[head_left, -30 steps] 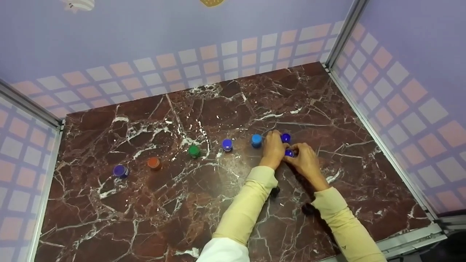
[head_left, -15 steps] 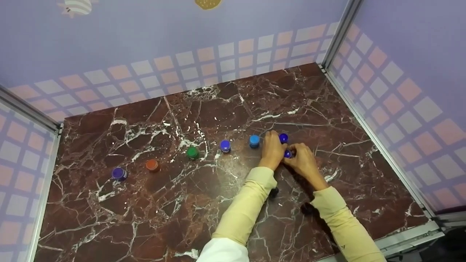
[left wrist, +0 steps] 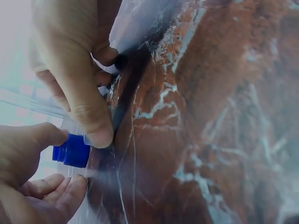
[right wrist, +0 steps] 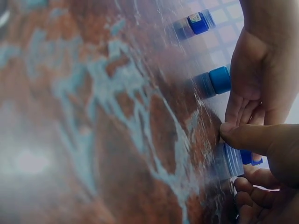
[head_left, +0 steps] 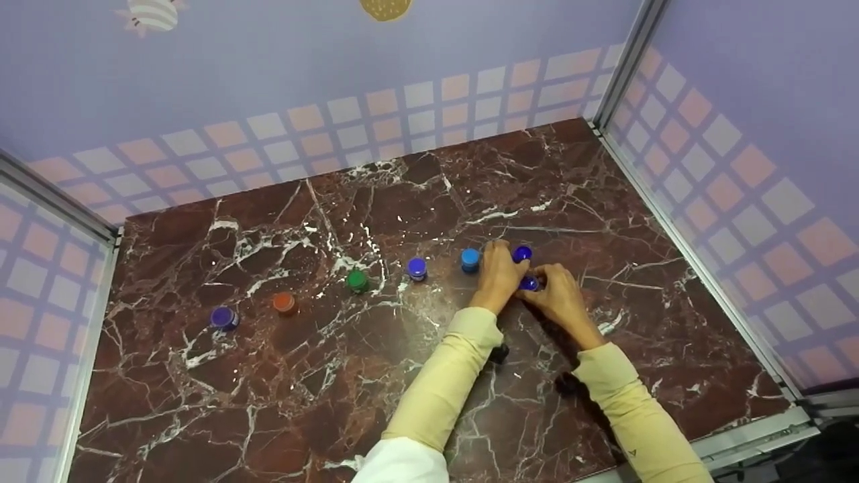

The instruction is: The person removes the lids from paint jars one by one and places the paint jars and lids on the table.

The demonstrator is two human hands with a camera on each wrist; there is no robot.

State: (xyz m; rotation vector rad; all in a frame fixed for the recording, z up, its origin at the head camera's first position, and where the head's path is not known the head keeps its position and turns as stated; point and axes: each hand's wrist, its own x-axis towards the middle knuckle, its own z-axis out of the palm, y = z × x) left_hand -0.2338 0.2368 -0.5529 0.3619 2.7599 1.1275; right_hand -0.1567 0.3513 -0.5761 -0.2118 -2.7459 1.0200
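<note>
Two small dark blue round tops show between the hands in the head view. My right hand (head_left: 560,295) pinches the nearer blue paint pot (head_left: 529,283) between thumb and index finger. My left hand (head_left: 498,272) is pressed close on its left, by the farther blue top (head_left: 523,253). In the left wrist view, a left thumb and fingers lie on either side of a blue cap (left wrist: 75,150), with the right thumb beside it. In the right wrist view, the right thumb and index finger hold a clear pot base (right wrist: 233,159). Parts of both are hidden by fingers.
A light blue pot (head_left: 470,260) stands just left of the left hand. Farther left in a spaced row are a violet pot (head_left: 417,269), a green pot (head_left: 357,281), an orange pot (head_left: 284,303) and a purple pot (head_left: 224,318). Patterned walls border the marbled table (head_left: 322,416).
The hands stay together around the blue pots with only slight finger movement. The left wrist has shifted slightly left; the head view has moved a little.
</note>
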